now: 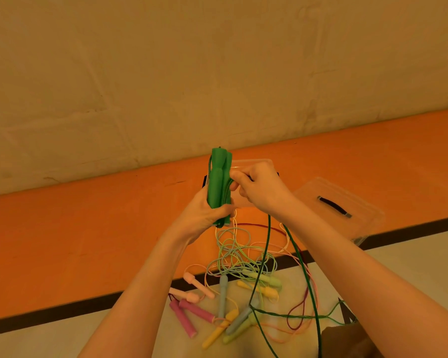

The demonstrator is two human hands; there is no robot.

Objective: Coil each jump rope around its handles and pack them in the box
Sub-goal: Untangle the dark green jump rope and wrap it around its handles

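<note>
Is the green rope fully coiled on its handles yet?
No. The left hand holds the green handles upright; the right hand pinches the green rope, most of which hangs loose.

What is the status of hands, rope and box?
Left hand grips green handles. Right hand pinches green rope. Box behind hands, nothing visibly packed.

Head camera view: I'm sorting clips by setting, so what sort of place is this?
Probably a gym or sports hall floor: orange flooring with a dark painted line, a plain wall, and a pile of jump ropes on the floor beside a clear box.
</note>
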